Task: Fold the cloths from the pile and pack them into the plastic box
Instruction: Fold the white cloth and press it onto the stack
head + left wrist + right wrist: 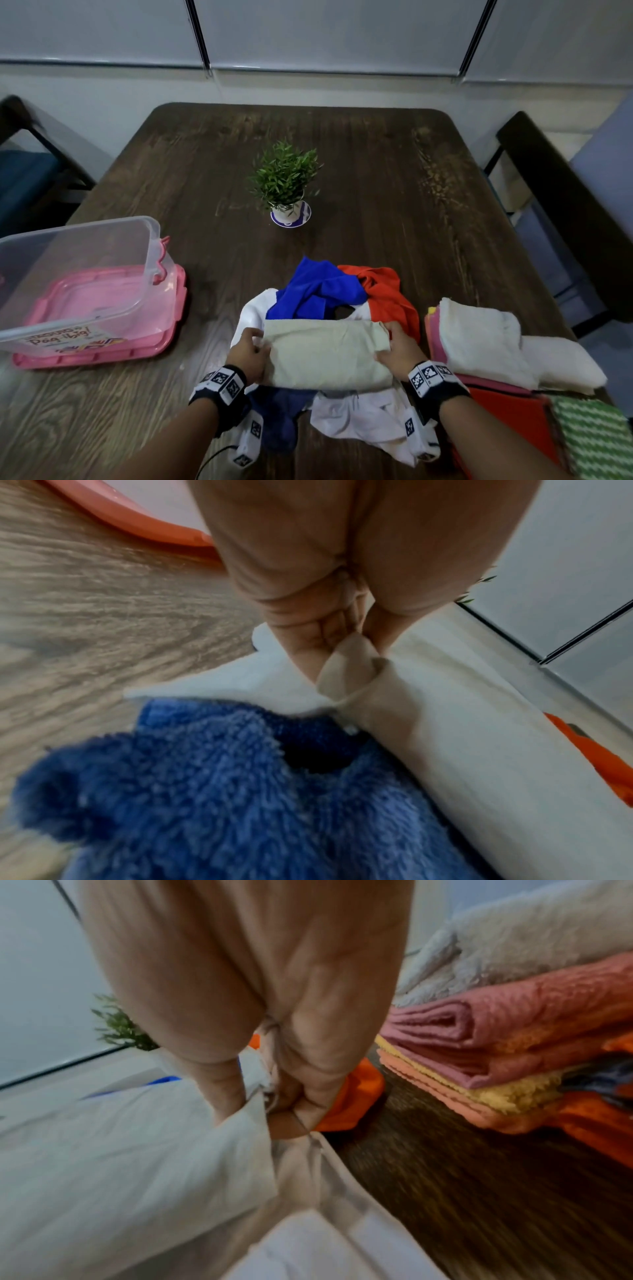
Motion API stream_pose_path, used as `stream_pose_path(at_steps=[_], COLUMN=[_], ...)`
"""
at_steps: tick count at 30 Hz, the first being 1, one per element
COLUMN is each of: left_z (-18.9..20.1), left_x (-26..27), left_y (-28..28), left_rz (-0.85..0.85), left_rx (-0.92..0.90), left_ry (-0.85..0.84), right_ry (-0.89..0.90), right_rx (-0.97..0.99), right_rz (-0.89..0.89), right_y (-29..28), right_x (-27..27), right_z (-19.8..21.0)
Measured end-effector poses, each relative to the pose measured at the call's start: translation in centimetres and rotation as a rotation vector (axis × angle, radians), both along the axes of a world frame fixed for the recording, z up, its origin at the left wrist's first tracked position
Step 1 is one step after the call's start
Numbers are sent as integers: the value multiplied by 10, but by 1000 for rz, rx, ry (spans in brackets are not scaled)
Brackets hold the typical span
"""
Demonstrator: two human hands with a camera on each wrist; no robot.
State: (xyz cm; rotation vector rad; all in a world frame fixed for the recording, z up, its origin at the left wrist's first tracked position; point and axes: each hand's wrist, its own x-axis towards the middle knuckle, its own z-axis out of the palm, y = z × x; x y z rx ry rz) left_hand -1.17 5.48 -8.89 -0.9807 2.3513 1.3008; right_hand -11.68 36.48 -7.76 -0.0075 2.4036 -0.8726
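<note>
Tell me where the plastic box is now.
In the head view, the plastic box stands on its pink lid at the table's left edge.

One wooden bench (376, 192) carries one clear plastic box (78, 274) on one pink lid (102, 353), one potted plant (286, 185), one beige cloth (325, 353), and two blue cloths, one smooth (318, 291) and one fluffy (277, 421). Two hands, left (248, 353) and right (399, 349). Two chairs (565, 212).
</note>
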Motion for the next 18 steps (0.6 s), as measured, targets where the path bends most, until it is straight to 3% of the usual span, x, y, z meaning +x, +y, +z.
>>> stream_pose_path(at_steps=[2, 4, 6, 8, 10, 12, 15, 18], left_z=[6, 17, 29, 34, 24, 12, -4, -13], left_x=[-3, -5, -8, -10, -11, -11, -8, -5], left_y=[2, 6, 11, 22, 34, 40, 30, 19], left_rz=[38, 6, -211, -540, -841, -999, -998, -973], left_rx=[-38, -199, -459, -622, -670, -698, -688, -679], left_ry=[60, 290, 554, 632, 505, 290, 48, -88], right_ry=[23, 143, 373, 544, 538, 380, 144, 89], right_rx=[52, 80, 141, 136, 107, 161, 355, 448], right_rz=[3, 25, 126, 329, 600, 788, 849, 853], right_y=[-5, -10, -15, -24, -36, -45, -42, -32], right_x=[3, 6, 10, 15, 21, 26, 25, 18], right_z=[1, 5, 12, 19, 22, 12, -9, -21])
